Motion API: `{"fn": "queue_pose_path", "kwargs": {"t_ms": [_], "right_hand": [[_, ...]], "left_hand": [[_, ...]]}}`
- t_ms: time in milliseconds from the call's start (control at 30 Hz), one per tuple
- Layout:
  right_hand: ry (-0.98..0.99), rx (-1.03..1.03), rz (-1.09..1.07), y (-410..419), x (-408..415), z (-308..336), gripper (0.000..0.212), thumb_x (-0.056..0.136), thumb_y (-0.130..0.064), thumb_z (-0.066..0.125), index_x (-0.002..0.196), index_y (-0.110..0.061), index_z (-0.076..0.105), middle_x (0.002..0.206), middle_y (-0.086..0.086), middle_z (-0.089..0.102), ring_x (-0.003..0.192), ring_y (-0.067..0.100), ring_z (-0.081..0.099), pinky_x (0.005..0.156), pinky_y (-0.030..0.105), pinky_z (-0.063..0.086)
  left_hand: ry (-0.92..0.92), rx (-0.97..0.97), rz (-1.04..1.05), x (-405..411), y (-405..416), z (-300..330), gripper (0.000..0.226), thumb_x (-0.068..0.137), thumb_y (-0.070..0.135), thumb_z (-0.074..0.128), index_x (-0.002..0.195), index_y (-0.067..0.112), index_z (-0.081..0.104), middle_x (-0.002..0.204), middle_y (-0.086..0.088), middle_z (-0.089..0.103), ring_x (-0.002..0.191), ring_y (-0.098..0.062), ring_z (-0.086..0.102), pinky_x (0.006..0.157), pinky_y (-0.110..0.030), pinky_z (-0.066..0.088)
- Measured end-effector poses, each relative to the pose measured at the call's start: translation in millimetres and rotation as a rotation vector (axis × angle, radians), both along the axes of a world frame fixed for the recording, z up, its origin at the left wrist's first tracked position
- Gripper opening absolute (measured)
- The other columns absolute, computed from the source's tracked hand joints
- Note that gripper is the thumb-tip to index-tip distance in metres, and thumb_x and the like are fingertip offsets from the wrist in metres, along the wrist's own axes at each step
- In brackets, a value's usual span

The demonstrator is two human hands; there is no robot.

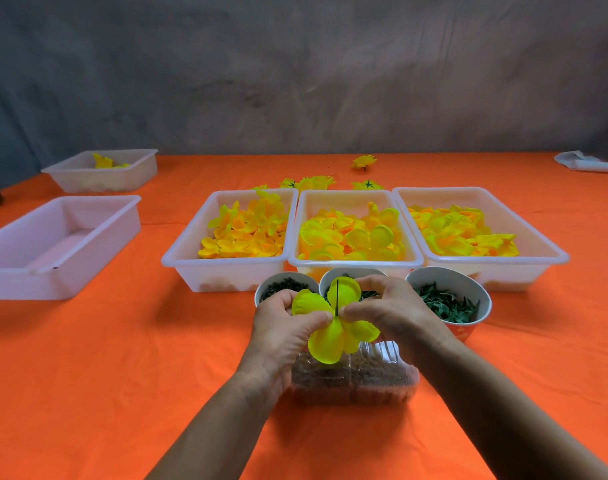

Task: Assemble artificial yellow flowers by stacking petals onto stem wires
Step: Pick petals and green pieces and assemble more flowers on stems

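Both hands meet over the near middle of the orange tablecloth (122, 375). Left hand (283, 332) and right hand (392, 315) each pinch the centre of a yellow four-lobed petal piece (333, 322), fingertips closed on it from either side. A thin dark stem wire (337, 297) pokes up through the petal's centre, upright, its top just above the upper lobe.

Directly under the hands: a clear plastic clamshell box (356, 379) with dark brownish contents, too blurred to identify.

Just behind the hands, three paper cups in a row: left cup (285, 289) with dark small bits, middle cup (352, 275) mostly hidden by the petal, right cup (449, 299) holding green leaf pieces.

Behind the cups, three white bins side by side, rims touching: left bin (226, 237), middle bin (356, 233), right bin (482, 233), all with loose yellow-orange petals.

Far left: an empty-looking white bin (58, 244); behind it, a smaller bin (103, 169) with one yellow piece.

Beyond the bins, a few finished yellow flowers (316, 182) lie on the cloth, one more (363, 161) set apart farther back
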State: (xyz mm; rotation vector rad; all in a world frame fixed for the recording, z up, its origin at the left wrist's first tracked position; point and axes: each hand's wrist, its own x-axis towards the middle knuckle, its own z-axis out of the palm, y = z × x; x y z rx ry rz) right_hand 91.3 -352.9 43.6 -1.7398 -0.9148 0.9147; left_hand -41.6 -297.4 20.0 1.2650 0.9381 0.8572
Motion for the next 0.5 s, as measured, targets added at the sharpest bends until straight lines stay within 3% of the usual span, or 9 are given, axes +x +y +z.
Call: {"fn": "queue_pose_path", "kwargs": {"t_ms": [200, 333, 433, 500], "right_hand": [[0.045, -0.023, 0.012, 2.4, 2.1, 0.3, 0.026, 0.072, 0.001, 0.071, 0.085, -0.021, 0.064, 0.067, 0.006, 0.066, 0.063, 0.025, 0.062, 0.063, 0.032, 0.046], [0.044, -0.022, 0.017, 2.9, 3.2, -0.6, 0.026, 0.072, -0.001, 0.071, 0.084, -0.022, 0.064, 0.068, 0.005, 0.066, 0.066, 0.025, 0.062, 0.062, 0.03, 0.046], [0.074, -0.027, 0.034, 3.2, 4.1, -0.9, 0.025, 0.074, 0.0, 0.069, 0.082, -0.022, 0.065, 0.066, 0.003, 0.066, 0.066, 0.023, 0.062, 0.062, 0.028, 0.045], [0.119, -0.035, 0.043, 3.7, 4.9, -1.6, 0.024, 0.075, 0.002, 0.068, 0.082, -0.021, 0.065, 0.061, 0.001, 0.066, 0.06, 0.019, 0.061, 0.057, 0.024, 0.045]], "left_hand": [[0.021, -0.021, -0.009, 0.2, 0.6, -0.9, 0.018, 0.076, -0.003, 0.069, 0.094, -0.003, 0.065, 0.075, -0.009, 0.066, 0.059, -0.014, 0.059, 0.047, -0.02, 0.047], [0.014, -0.055, -0.022, 0.6, 0.3, -0.1, 0.005, 0.079, 0.001, 0.068, 0.076, 0.003, 0.065, 0.057, -0.001, 0.061, 0.046, -0.009, 0.055, 0.045, -0.019, 0.046], [0.017, -0.051, 0.002, 1.4, 0.0, -1.4, 0.009, 0.077, -0.002, 0.068, 0.072, 0.004, 0.064, 0.064, -0.009, 0.056, 0.057, -0.019, 0.049, 0.056, -0.027, 0.041], [0.016, -0.052, 0.016, 1.3, -1.2, -1.3, 0.008, 0.076, -0.004, 0.067, 0.074, 0.002, 0.062, 0.068, -0.012, 0.051, 0.057, -0.018, 0.044, 0.055, -0.027, 0.037]]}}
